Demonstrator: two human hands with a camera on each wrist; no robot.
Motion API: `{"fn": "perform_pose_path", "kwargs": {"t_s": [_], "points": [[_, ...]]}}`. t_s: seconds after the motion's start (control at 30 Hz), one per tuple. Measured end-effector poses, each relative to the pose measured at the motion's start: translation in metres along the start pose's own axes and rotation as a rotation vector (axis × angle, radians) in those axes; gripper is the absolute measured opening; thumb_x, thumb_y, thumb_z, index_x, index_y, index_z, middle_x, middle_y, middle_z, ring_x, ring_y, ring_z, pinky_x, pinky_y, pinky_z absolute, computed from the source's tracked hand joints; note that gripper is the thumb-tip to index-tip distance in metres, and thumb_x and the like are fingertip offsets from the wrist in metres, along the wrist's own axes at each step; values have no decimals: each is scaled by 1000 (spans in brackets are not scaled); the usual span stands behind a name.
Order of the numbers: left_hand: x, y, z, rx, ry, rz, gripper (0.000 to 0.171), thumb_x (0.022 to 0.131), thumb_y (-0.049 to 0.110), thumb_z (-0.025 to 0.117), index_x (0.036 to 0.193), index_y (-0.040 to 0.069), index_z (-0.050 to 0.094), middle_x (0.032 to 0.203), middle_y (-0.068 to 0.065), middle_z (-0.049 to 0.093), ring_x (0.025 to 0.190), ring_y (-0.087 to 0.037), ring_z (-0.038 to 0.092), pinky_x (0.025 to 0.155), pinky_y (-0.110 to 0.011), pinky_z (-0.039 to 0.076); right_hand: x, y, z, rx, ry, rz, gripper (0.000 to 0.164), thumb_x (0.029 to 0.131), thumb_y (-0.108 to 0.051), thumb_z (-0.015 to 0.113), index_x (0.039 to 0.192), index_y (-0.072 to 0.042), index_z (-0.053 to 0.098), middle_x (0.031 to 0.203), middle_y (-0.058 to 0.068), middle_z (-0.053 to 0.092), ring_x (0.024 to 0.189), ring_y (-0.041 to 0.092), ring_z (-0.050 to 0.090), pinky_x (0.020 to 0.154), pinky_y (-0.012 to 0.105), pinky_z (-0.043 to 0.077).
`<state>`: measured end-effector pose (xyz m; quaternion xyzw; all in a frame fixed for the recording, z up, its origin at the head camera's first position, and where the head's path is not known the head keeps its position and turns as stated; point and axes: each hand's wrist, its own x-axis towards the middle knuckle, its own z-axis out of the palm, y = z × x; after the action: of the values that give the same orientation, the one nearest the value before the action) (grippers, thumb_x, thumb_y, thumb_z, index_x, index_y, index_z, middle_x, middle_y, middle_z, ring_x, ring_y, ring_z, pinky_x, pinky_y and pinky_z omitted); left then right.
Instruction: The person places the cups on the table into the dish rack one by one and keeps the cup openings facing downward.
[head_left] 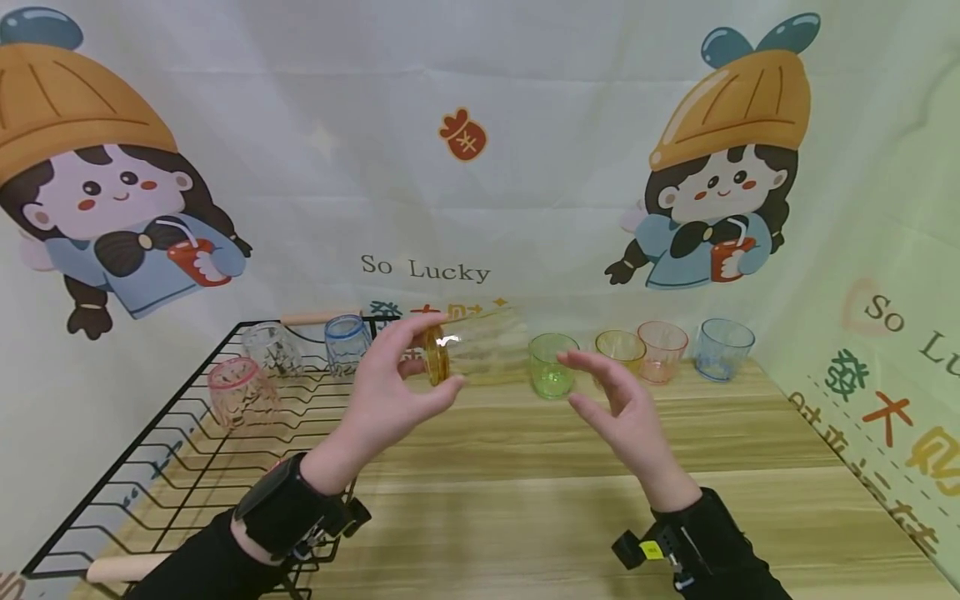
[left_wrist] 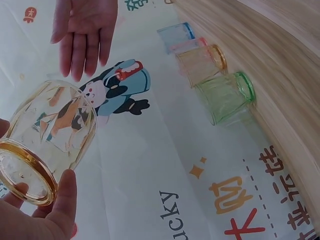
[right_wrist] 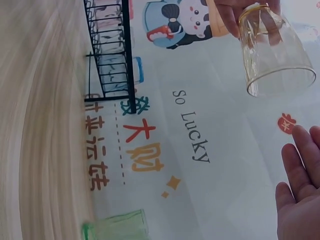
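The left hand [head_left: 397, 379] is gripping a yellow glass [head_left: 483, 346] sideways, left of the green glass [head_left: 552, 375]; the right hand [head_left: 630, 421], thumb and fingers apart, is hovering to the green glass's right. Above-left of that green glass, backdrop lettering [head_left: 425, 269] is reading "So Lucky", with 發大财 beneath.

The held tumbler [head_left: 483, 348] looks like clear, yellow-tinted glass, its sides faceted and smooth, its thick amber base [left_wrist: 42, 176] glossy. The green tumbler [head_left: 553, 375] is shiny, see-through glass as well. The rack [head_left: 197, 454] appears to be black metal wire, with 2 smooth, pale wooden handles [head_left: 123, 569]. The tabletop [head_left: 562, 475] shows wood grain with a soft sheen. The backdrop [head_left: 555, 108] is matt, lightly creased cloth; the black sleeves [head_left: 206, 560] are matt fabric.
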<state>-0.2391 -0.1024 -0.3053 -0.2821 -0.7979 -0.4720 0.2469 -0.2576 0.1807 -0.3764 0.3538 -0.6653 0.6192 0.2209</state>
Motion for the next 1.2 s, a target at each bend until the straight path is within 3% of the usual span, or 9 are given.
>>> {"fn": "perform_pose_path", "kwargs": {"t_s": [0.43,0.8,0.97,1.2], "points": [[-4,-5,-21,39,19,-46,67,76,2,82,138,11,56,120,-8,55,107,-16,52,84,-23,55,-8,8,-13,-48,6,8,44,89,16,59,132,8,54,131,10,62,127,16,51,112,26,32],[-8,-13,-39,101,28,-78,66,80,6,80,140,11,54,122,-10,54,106,-19,52,80,-27,56,-12,11,-24,-99,7,4,44,88,17,59,130,9,55,130,12,63,124,14,53,111,24,32],[-8,-16,-44,132,47,-78,65,80,5,80,140,7,53,123,-10,54,108,-22,53,80,-20,54,-14,12,-28,-122,18,38,43,89,15,61,131,7,56,130,9,63,124,12,53,111,23,31],[-9,-20,-53,160,56,-105,64,83,9,78,141,7,52,125,-13,54,111,-25,53,83,-20,53,-17,12,-31,-160,22,95,42,91,10,62,132,5,56,130,16,62,125,10,51,112,21,29]]}}
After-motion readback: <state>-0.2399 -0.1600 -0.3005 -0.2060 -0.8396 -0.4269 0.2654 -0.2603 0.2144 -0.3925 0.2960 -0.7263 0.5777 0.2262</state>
